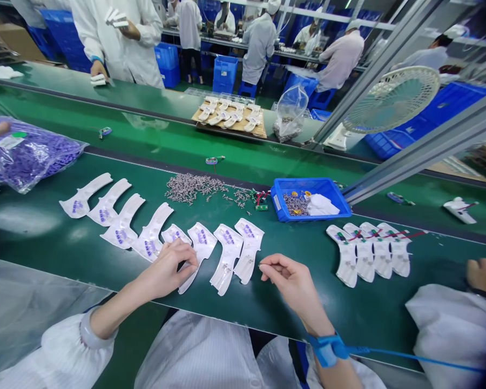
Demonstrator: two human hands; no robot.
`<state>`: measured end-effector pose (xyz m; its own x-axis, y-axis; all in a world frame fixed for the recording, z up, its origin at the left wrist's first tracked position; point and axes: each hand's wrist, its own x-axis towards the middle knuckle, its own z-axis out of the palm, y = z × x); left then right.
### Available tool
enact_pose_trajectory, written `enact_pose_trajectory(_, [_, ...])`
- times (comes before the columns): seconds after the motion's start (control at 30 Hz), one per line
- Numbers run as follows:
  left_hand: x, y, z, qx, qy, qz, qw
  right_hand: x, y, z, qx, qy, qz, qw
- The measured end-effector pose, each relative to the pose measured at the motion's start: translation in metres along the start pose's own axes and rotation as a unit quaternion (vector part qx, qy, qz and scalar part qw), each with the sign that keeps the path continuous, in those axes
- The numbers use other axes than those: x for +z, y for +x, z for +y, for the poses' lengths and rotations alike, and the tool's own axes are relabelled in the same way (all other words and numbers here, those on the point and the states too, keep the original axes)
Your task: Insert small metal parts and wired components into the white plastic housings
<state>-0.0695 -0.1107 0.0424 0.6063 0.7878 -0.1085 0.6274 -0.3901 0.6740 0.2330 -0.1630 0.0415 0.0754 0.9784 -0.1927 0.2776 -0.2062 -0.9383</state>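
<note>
The tiny bit could slip and roll away, because it is so small and only fingertips seem to have it. The right hand is pinched almost closed around it, just past the end of the long row; the bit is too small to name. The left hand is half curled over the middle of the row, with its fingertips at a white curved plastic shell. Whether it grips the shell or something else, one cannot tell. A bump from this hand could push the shells into each other, as some sit very close. The blue cord from the right wrist might catch on things if it gets pulled. The red wires on the four shells at the right could snag too, since they stick out.

The shell under the left hand lies near the counter's near edge. It is white, bent like a boomerang, with little purple pieces at its wide end. The pile of small metal parts sits nearer the far edge, beside the blue tray.
</note>
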Motion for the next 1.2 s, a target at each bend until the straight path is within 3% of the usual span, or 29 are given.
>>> enact_pose_trajectory(0.33, [0.001,0.003,-0.003,-0.047,-0.043,0.018,0.998,0.006,0.018,-0.009,0.097,0.062,-0.099,0.988])
enact_pose_trajectory(0.5, [0.002,-0.001,0.0,-0.016,-0.015,0.048,0.999,0.006,0.035,-0.008,0.128,0.035,-0.134,0.982])
enact_pose_trajectory(0.6, [0.017,0.0,0.021,0.073,0.02,0.069,0.995,0.005,0.04,-0.006,0.133,0.022,-0.149,0.98])
enact_pose_trajectory(0.73, [0.055,0.012,0.055,0.202,0.093,0.084,0.971,0.006,0.041,-0.006,0.134,0.014,-0.157,0.978])
enact_pose_trajectory(0.9, [0.084,0.023,0.062,0.199,0.162,0.113,0.96,0.008,0.041,-0.007,0.131,-0.007,-0.155,0.979])
enact_pose_trajectory(1.2, [0.083,0.024,0.06,0.197,0.142,0.107,0.964,0.01,0.041,-0.013,0.112,-0.058,-0.159,0.979])
